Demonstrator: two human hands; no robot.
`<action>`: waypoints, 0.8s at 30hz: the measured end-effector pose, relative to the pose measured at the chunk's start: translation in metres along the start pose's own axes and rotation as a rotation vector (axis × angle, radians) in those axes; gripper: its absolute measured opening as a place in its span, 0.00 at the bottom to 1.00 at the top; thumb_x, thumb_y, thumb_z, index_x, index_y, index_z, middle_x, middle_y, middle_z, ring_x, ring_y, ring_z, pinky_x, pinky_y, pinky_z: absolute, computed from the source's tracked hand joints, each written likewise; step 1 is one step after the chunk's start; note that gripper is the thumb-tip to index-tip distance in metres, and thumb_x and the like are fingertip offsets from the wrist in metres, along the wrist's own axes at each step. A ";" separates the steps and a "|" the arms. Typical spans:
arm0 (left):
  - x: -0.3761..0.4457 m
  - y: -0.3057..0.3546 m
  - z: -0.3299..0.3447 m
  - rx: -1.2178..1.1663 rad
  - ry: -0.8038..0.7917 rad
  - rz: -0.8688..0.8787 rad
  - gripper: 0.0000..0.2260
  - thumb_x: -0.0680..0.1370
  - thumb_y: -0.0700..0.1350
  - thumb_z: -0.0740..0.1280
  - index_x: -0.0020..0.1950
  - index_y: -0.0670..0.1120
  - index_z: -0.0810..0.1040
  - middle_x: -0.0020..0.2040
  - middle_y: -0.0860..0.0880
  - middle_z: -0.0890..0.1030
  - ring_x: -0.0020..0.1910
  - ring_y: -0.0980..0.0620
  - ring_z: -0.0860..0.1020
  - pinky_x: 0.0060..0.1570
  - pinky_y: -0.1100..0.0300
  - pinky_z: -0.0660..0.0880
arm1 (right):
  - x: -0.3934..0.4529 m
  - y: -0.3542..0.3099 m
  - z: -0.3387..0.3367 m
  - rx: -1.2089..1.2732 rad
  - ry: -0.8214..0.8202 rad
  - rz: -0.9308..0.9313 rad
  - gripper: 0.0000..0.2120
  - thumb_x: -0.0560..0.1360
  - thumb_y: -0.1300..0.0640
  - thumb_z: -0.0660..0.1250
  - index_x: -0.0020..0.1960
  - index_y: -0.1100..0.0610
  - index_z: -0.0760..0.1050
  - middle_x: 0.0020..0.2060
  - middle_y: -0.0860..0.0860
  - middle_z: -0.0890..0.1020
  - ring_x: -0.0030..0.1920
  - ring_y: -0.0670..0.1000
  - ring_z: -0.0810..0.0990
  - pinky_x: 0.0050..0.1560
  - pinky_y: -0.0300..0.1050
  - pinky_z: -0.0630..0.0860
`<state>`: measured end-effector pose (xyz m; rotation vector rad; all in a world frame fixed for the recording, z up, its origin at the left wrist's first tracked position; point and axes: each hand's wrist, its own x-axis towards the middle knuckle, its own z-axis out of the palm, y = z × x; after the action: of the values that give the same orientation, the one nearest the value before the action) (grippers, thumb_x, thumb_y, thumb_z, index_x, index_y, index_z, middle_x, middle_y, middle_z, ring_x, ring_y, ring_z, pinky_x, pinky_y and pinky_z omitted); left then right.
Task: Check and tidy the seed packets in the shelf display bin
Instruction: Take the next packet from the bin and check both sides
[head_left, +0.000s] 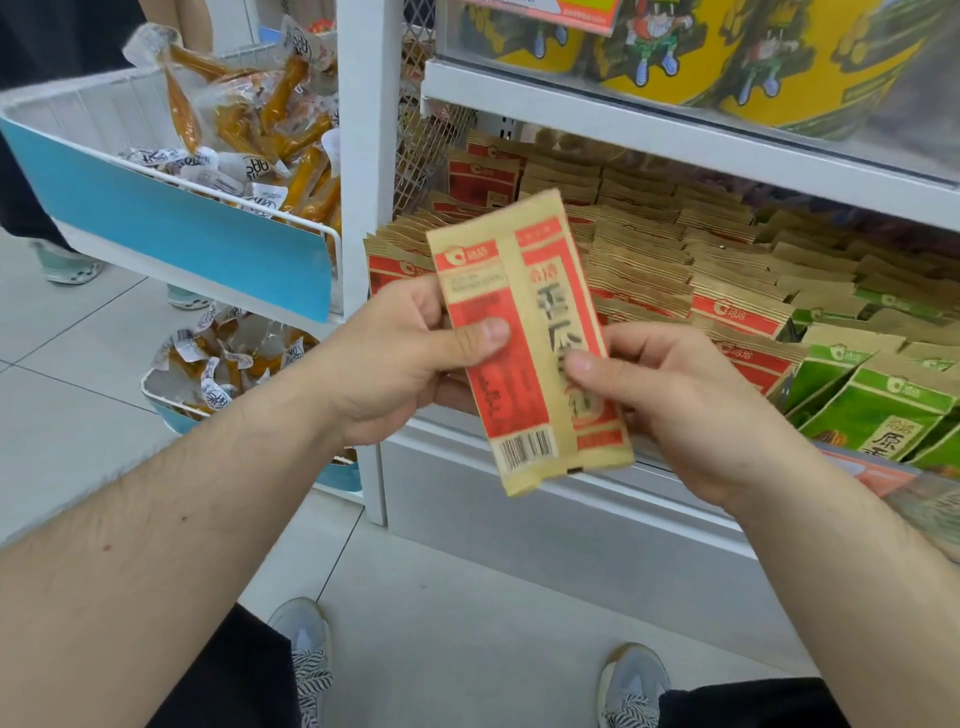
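I hold a red and tan seed packet (524, 312) upright in front of the shelf, its back side with a barcode toward me. My left hand (400, 358) grips its left edge, thumb across the front. On the packet's right edge, my right hand (670, 400) pinches it with thumb on top. Behind the packet, the shelf display bin (519, 441) holds rows of matching red and tan packets (675, 270). Green packets (872, 405) fill the bin's right part.
A white wire basket with a blue front panel (171, 228) stands at the left, full of orange snack packs. A second basket (171, 405) sits lower. Yellow tubs (779, 62) line the shelf above. Another person's shoes (67, 265) show at the far left. My feet stand on the tiled floor.
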<state>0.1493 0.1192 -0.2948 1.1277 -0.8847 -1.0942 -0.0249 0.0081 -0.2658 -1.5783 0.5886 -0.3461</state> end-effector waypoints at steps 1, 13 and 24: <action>0.000 0.001 -0.002 -0.030 0.009 0.017 0.20 0.71 0.43 0.76 0.60 0.44 0.76 0.52 0.43 0.85 0.48 0.44 0.84 0.39 0.53 0.82 | 0.000 0.001 0.000 0.003 -0.012 0.003 0.17 0.66 0.54 0.69 0.48 0.65 0.80 0.38 0.57 0.86 0.37 0.53 0.85 0.34 0.44 0.80; 0.000 -0.001 -0.012 -0.158 -0.120 -0.010 0.34 0.61 0.48 0.82 0.63 0.43 0.76 0.58 0.39 0.82 0.51 0.41 0.83 0.40 0.52 0.82 | -0.002 0.000 0.005 0.134 -0.058 0.010 0.13 0.66 0.54 0.69 0.44 0.64 0.82 0.40 0.61 0.85 0.37 0.56 0.85 0.39 0.50 0.83; 0.000 -0.014 0.004 -0.261 -0.289 0.045 0.33 0.66 0.50 0.79 0.66 0.40 0.72 0.54 0.42 0.82 0.55 0.41 0.77 0.57 0.50 0.72 | 0.006 0.021 0.032 0.706 -0.392 0.323 0.04 0.73 0.56 0.62 0.45 0.57 0.72 0.30 0.51 0.62 0.25 0.47 0.64 0.28 0.39 0.66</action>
<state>0.1423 0.1176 -0.3079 0.7424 -0.9536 -1.3142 -0.0052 0.0311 -0.2908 -0.8185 0.3472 0.0149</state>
